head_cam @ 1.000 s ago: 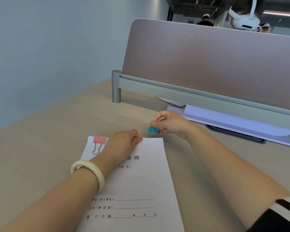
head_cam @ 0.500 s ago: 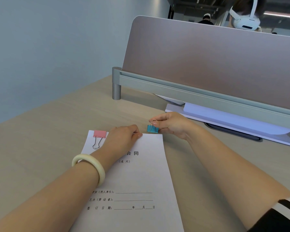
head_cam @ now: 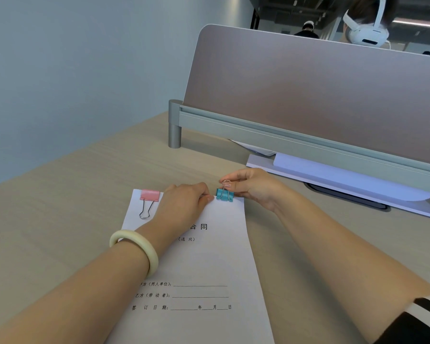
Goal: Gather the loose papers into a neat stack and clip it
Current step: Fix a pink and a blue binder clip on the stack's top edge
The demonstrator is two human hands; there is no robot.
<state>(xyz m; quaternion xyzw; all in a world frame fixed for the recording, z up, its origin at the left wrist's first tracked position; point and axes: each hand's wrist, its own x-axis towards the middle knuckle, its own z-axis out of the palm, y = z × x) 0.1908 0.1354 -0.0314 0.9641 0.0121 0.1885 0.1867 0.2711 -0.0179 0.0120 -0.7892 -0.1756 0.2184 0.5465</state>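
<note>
A stack of white printed papers (head_cam: pixel 209 264) lies on the wooden desk in front of me. A pink binder clip (head_cam: pixel 150 196) grips its top left corner, wire handle folded flat onto the page. My left hand (head_cam: pixel 184 202) presses on the stack's top edge, fingers curled. A blue binder clip (head_cam: pixel 224 194) sits on the top edge near the right corner. My right hand (head_cam: pixel 252 186) pinches that clip's raised wire handle between thumb and fingertips.
A grey-framed desk divider (head_cam: pixel 308 95) stands at the back, with a post (head_cam: pixel 174 127) at its left end. Under it lie more white sheets (head_cam: pixel 333 175) and a dark slot (head_cam: pixel 345 197). A person in a white headset sits beyond the divider.
The blue clip has come down onto the stack's top edge near the right corner. My right fingers shifted up to its wire handle. My left hand stayed pressing the paper.
</note>
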